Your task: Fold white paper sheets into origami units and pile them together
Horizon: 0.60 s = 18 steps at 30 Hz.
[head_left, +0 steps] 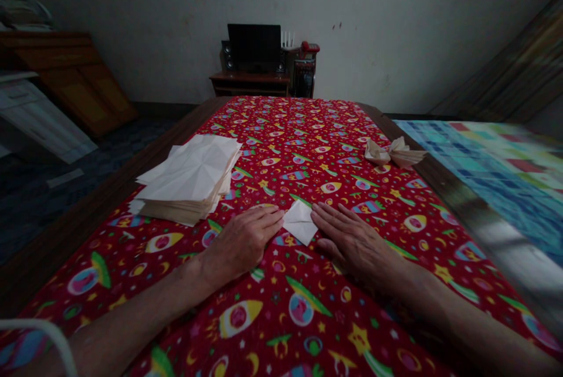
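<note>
A small folded piece of white paper (301,226) lies on the red patterned tablecloth, one corner pointing toward me and a crease across its middle. My left hand (250,237) rests at its left corner, with the fingertips touching the edge and the thumb side partly hidden. On the opposite side, my right hand (354,241) lies flat, its fingers stretched out over the right corner and the thumb apart. Neither hand grips the paper. Left of it sits a thick stack of creased paper sheets (193,169).
Two folded paper pieces (404,153) stand near the table's right edge. The red tablecloth (299,125) covers the long table. Beyond are a monitor (255,46) on a small desk, a wooden cabinet (83,78) at left and a colourful bed cover (488,172) at right.
</note>
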Each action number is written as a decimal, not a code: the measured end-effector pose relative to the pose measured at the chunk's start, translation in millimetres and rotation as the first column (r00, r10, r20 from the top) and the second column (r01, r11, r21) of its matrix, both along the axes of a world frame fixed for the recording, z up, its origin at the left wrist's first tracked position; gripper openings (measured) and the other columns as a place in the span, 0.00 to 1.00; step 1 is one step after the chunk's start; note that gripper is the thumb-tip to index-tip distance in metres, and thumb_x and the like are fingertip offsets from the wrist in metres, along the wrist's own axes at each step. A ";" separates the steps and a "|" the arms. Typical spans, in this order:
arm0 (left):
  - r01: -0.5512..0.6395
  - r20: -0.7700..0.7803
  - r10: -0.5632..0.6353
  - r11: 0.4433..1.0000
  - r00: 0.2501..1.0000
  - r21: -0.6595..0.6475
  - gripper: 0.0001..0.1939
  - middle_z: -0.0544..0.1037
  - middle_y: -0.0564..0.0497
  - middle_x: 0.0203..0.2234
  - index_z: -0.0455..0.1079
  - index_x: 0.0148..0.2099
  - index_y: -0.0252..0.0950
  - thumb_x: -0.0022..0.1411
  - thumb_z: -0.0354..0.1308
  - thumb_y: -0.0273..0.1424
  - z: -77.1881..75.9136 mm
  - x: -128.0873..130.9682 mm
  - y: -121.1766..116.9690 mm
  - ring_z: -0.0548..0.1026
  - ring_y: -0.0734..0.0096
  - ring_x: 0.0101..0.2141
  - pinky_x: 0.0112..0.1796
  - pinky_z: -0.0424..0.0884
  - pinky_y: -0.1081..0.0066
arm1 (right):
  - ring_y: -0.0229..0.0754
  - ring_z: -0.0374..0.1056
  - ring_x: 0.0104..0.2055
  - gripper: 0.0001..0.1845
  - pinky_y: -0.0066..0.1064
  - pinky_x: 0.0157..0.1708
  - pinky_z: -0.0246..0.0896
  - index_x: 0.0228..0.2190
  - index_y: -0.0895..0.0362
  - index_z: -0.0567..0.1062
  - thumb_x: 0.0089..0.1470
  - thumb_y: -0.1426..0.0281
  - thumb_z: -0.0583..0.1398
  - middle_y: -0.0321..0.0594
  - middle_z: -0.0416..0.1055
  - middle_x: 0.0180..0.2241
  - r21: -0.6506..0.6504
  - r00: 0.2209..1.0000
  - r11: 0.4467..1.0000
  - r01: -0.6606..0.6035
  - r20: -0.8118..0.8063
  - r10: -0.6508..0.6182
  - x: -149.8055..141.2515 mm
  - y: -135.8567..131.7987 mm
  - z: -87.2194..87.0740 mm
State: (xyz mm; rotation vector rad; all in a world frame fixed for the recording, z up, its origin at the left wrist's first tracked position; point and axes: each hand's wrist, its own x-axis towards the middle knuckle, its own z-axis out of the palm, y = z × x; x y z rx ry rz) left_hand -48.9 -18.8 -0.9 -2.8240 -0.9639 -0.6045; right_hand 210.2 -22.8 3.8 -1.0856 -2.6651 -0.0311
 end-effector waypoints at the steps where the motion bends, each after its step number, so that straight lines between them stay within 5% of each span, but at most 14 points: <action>1: -0.006 0.034 0.006 1.000 0.999 -0.012 0.19 0.74 0.43 0.48 0.68 0.51 0.28 0.61 0.44 0.18 -0.6 0.2 0.7 0.68 0.64 0.51 0.52 0.67 0.62 | 0.46 0.52 0.62 0.24 0.46 0.59 0.50 0.57 0.58 0.63 0.62 0.62 0.48 0.47 0.59 0.59 0.011 1.000 1.000 0.010 -0.002 -0.010 -1.4 -1.1 0.5; 5: -0.180 0.139 0.190 0.980 0.972 -0.079 0.16 0.74 0.45 0.41 0.68 0.48 0.31 0.62 0.44 0.19 2.5 3.5 3.7 0.69 0.65 0.45 0.48 0.68 0.64 | 0.48 0.56 0.60 0.21 0.47 0.58 0.51 0.53 0.60 0.66 0.62 0.64 0.49 0.48 0.64 0.56 0.036 0.999 0.999 0.037 -0.025 -0.036 -8.3 -2.2 1.1; 9: -0.349 0.070 0.360 0.927 0.930 -0.140 0.11 0.72 0.46 0.33 0.68 0.35 0.33 0.65 0.47 0.32 8.9 15.3 7.9 0.68 0.62 0.38 0.42 0.67 0.61 | 0.49 0.61 0.55 0.17 0.47 0.53 0.57 0.44 0.60 0.71 0.62 0.67 0.47 0.51 0.68 0.50 0.029 0.999 0.999 0.014 -0.050 -0.012 -13.7 2.3 2.2; 14: -0.371 0.040 0.398 0.883 0.916 -0.288 0.13 0.72 0.50 0.27 0.66 0.29 0.35 0.63 0.50 0.36 12.1 33.9 17.2 0.69 0.67 0.31 0.34 0.65 0.68 | 0.47 0.65 0.45 0.14 0.44 0.47 0.60 0.33 0.58 0.71 0.62 0.68 0.48 0.49 0.70 0.39 0.030 0.998 0.999 0.041 -0.054 -0.039 -19.0 8.2 5.0; 18: -0.353 0.085 0.452 0.789 0.888 -0.504 0.13 0.72 0.53 0.22 0.67 0.26 0.35 0.59 0.52 0.36 19.3 41.0 22.9 0.69 0.71 0.25 0.27 0.61 0.73 | 0.51 0.64 0.48 0.16 0.47 0.49 0.56 0.40 0.60 0.71 0.60 0.61 0.52 0.52 0.70 0.43 0.145 0.997 0.987 0.071 -0.047 -0.064 -28.6 7.6 12.9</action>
